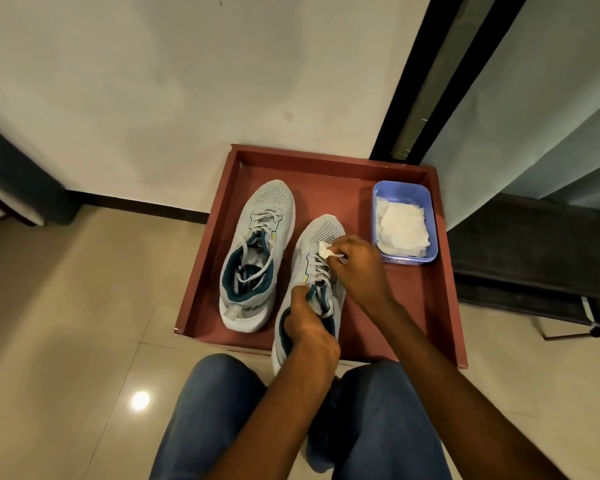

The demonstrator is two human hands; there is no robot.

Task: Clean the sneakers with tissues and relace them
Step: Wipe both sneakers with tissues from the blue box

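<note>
Two grey sneakers with teal lining sit in a reddish-brown tray (440, 320). The left sneaker (257, 251) lies untouched, its white laces loose. The right sneaker (321, 237) is tilted with its heel over the tray's near edge. My left hand (309, 327) grips it at the collar and tongue. My right hand (359, 268) pinches a small crumpled white tissue (324, 250) against the laces near the toe. A blue plastic basket (383, 192) at the tray's right back corner holds white tissues (404, 228).
The tray stands on a glossy tiled floor against a white wall. My knees in blue jeans (378, 410) are just in front of it. A dark frame and a black metal rack (534, 258) stand to the right, dark furniture (21, 178) to the left.
</note>
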